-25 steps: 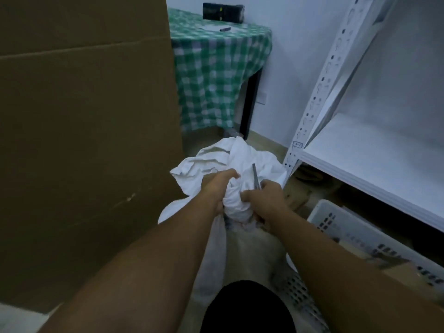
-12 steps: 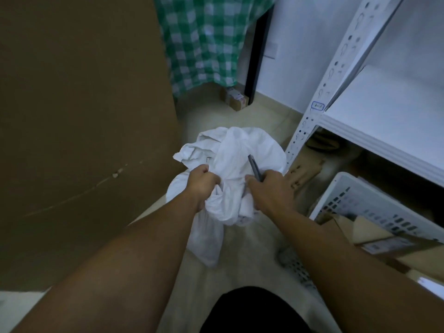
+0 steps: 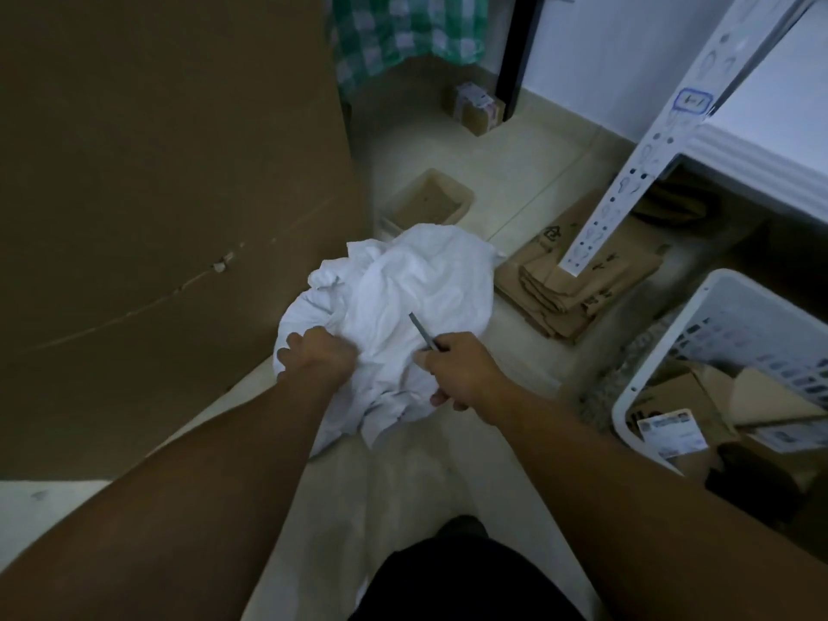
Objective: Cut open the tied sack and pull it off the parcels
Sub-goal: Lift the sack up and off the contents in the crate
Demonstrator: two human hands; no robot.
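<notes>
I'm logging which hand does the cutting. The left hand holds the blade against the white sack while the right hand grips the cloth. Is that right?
Not quite: the hands are swapped. In the head view the right hand holds the blade against the white sack, while the left hand grips the cloth.

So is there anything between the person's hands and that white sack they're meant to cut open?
Nothing visible. The left hand already grips a bunch of the white sack, and the right hand rests against the cloth holding a thin blade that points up over it. No parcels show.
</notes>
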